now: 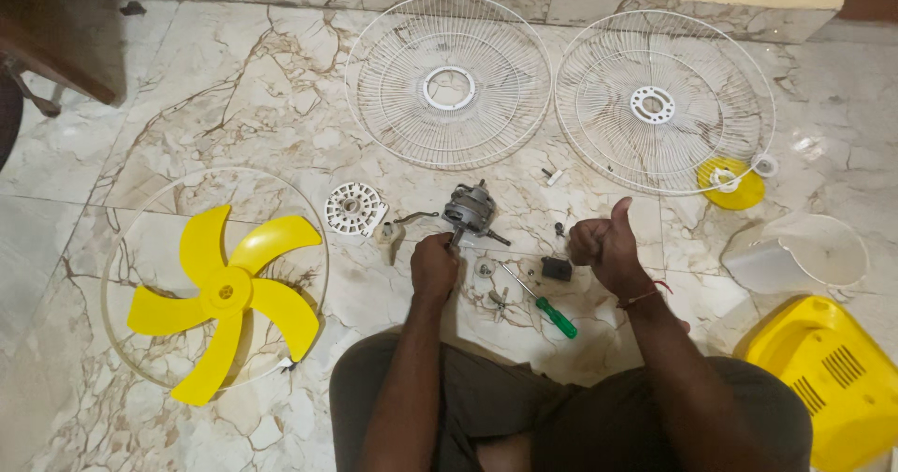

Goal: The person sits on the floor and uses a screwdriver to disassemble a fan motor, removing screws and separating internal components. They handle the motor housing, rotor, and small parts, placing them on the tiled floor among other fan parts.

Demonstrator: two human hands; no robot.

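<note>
We are gripping the fan motor with our left hand, perhaps steadying it; beside it, our right hand is fisted, thumb raised.

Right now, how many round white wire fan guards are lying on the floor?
2. One wire guard lies at the top centre, beyond the motor; the second guard lies beside it at the top right, near the small yellow disc. None seems hidden.

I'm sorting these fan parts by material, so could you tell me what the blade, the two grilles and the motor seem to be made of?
Fan blade: looks like glossy yellow moulded plastic.
Two grilles: thin wire, apparently white-coated metal.
Motor: grey bare metal, with a dull sheen.
</note>
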